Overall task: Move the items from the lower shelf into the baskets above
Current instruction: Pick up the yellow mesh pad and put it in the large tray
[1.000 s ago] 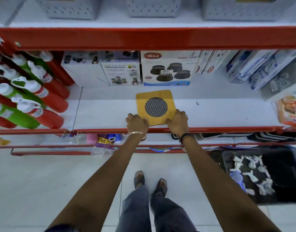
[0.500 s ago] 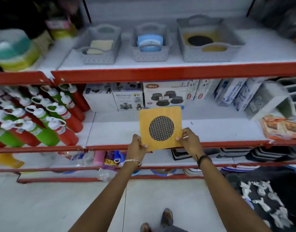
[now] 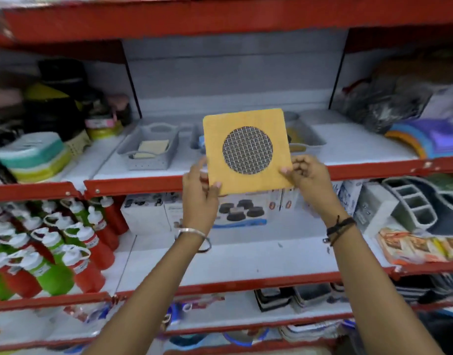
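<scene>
I hold a square yellow mat with a round metal-mesh centre (image 3: pixel 247 149) upright in front of the upper shelf. My left hand (image 3: pixel 199 190) grips its lower left corner and my right hand (image 3: pixel 307 175) pinches its lower right edge. Behind it stand three grey baskets: the left basket (image 3: pixel 148 152) holds pale yellow pads, the middle basket (image 3: pixel 196 139) is mostly hidden by the mat, and the right basket (image 3: pixel 307 139) shows only its right side. The lower shelf (image 3: pixel 245 260) below my wrists is bare white in the middle.
Red and green squeeze bottles (image 3: pixel 56 252) fill the lower shelf's left side. White product boxes (image 3: pixel 235 211) stand at its back, a grey divided organiser (image 3: pixel 412 208) and packets (image 3: pixel 414 247) at its right. Stacked containers (image 3: pixel 30 155) sit left of the baskets, coloured items (image 3: pixel 430 137) to the right.
Both hands have lifted the yellow mat from the lower shelf's front edge up to basket height, and my view has tilted upward with it.
</scene>
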